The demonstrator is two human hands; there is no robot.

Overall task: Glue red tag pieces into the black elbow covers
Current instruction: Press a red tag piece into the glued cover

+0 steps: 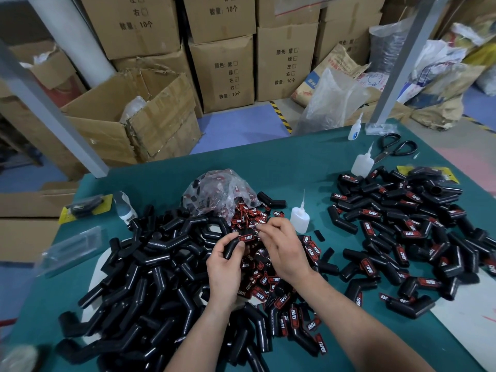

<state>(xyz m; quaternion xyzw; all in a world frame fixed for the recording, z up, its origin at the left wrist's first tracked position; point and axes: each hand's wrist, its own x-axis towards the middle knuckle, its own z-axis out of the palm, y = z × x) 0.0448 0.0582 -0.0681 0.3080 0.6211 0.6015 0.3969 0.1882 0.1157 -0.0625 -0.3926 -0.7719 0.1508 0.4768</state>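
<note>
My left hand [225,267] grips a black elbow cover [230,248] above the middle of the green table [295,162]. A red tag [247,238] sits on the cover's upper end. My right hand [281,247] is right beside it, fingertips curled at the tag's edge. Loose red tags [271,285] lie scattered under both hands. A big heap of bare black covers [150,285] fills the left. Covers with tags on them [408,232] are piled at the right. A small white glue bottle [300,218] stands just right of my hands.
A clear plastic bag of tags [217,194] lies behind my hands. Two more glue bottles [362,163] [355,130] and black scissors [397,147] sit at the far right. A grey-handled tool [124,209] lies at the left. Cardboard boxes [222,73] are stacked beyond the table.
</note>
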